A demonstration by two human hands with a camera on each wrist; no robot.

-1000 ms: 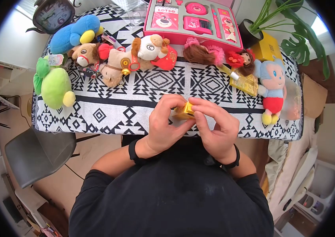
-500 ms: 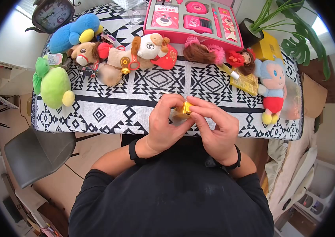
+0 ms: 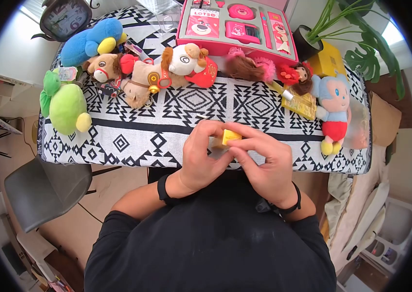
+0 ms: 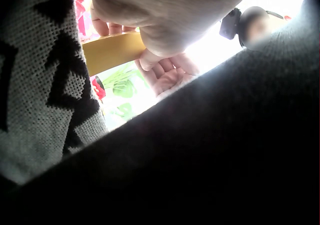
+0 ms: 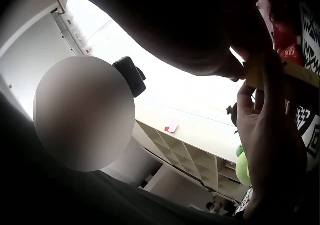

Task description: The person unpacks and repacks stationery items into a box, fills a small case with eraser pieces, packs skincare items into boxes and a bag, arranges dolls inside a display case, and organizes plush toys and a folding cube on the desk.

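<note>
A small yellow box (image 3: 231, 136) is held between both hands over the table's front edge. The left hand (image 3: 203, 156) curls its fingers and thumb round the box's body. With thumb and fingertips, the right hand (image 3: 266, 159) touches the box's top end. In the left wrist view the box (image 4: 114, 52) shows as a long yellow side, with the left hand (image 4: 160, 15) across it. In the right wrist view the left hand (image 5: 272, 135) grips the box (image 5: 300, 74), and the right hand (image 5: 185, 30) is dark at its end.
Plush toys, including a green one (image 3: 68, 108) and a blue one (image 3: 91, 43), lie along the table's left and back. A pink gift set (image 3: 245, 45) is at the back; a yellow packet (image 3: 299, 104), a doll (image 3: 295, 75) and a blue-red plush (image 3: 334, 112) are right.
The box's top end now shows a closed yellow face where a darker edge showed before. The right thumb and fingers have shifted slightly left across it.
</note>
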